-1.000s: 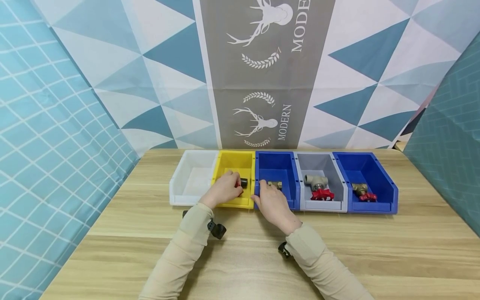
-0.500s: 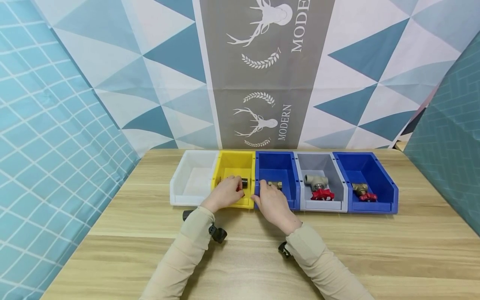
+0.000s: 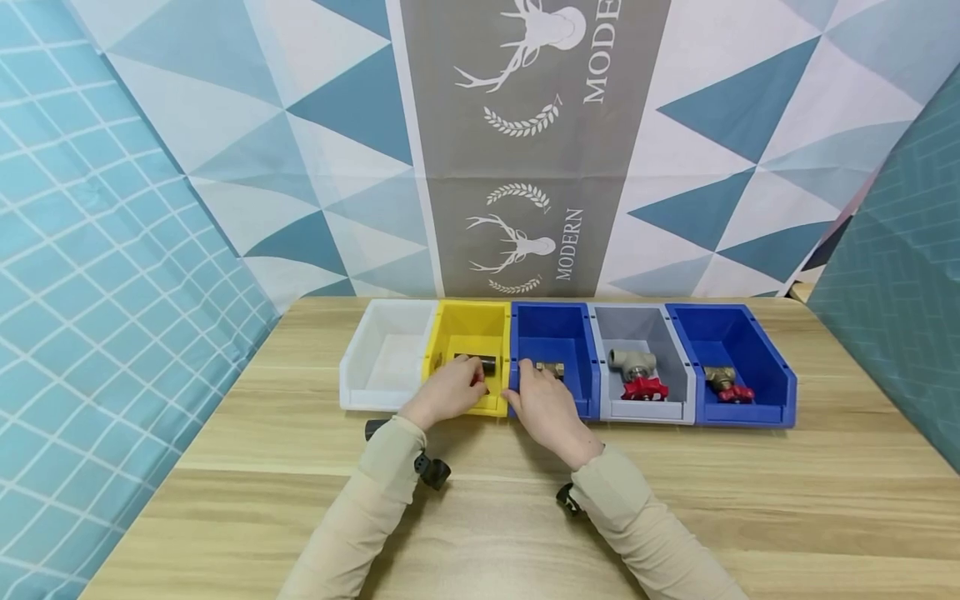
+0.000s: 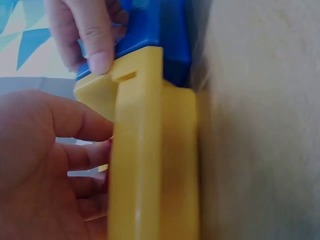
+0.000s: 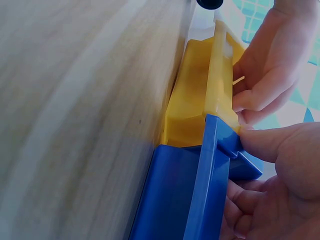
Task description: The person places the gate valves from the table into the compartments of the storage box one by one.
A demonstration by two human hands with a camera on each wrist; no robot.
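Note:
My left hand (image 3: 448, 389) reaches over the front of the yellow bin (image 3: 491, 406), its fingers on the red handwheel of a black-bodied valve (image 3: 487, 364) lying inside. Most of the handwheel is hidden by the hand; a sliver of the red handwheel (image 4: 107, 170) shows at the fingertips in the left wrist view. My right hand (image 3: 546, 408) grips the wall of the middle blue bin (image 3: 587, 404) where it meets the yellow one, thumb outside at the seam and fingers inside. A brass fitting (image 3: 555, 369) lies in that blue bin beyond the fingers.
A white bin (image 3: 382, 400) stands left of the yellow one. To the right, a grey bin (image 3: 611, 411) holds a grey valve (image 3: 633, 364) with a red handwheel, and another blue bin (image 3: 780, 408) holds a brass valve (image 3: 722, 379). All stand in a row on the wooden table (image 3: 510, 517).
The left hand has dipped slightly toward the front of the yellow bin, and more of the valve's black body now shows behind it. The right hand has stayed in place.

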